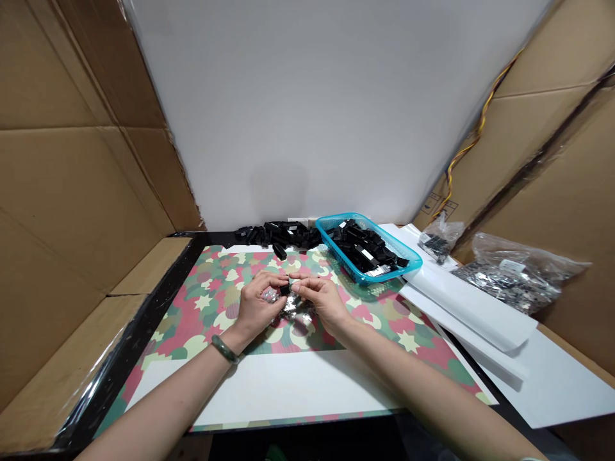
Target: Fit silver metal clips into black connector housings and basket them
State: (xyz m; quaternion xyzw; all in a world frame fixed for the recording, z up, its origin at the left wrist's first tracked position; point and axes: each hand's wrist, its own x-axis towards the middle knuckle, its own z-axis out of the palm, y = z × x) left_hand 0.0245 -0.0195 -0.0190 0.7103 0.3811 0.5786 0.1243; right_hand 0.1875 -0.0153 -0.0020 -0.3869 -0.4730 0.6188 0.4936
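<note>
Two hands meet a little below the middle of the frame, fingertips together. The left hand point(257, 306) and the right hand point(323, 301) both pinch one small black part point(285, 289) between thumb and forefinger, so the part is held in the air between them, just above the mat. The other fingers of both hands are curled in. Some shiny bits seem to lie in the left palm, but I cannot tell this for sure. A green bracelet point(225, 349) sits on the left wrist.

Directly under the hands lies a small heap of metal pieces point(291, 312) on the mat point(202, 301), which has a pattern of pink, green and cream. Lower in the frame, a white sheet point(298, 387) covers the near part of the mat.

Above the hands, against the white wall, lies a pile of black parts point(278, 234). Just to the right of the pile stands a blue basket point(389, 276), also full of black parts. Further right, white papers point(471, 301) lie over each other, and two clear bags rest there: a small bag point(438, 242) with dark parts and a big bag point(516, 275) with shiny metal pieces.

Cardboard point(72, 192) closes the left side and the right side of the frame. A yellow and red wire point(473, 137) runs along the cardboard at the upper right.
</note>
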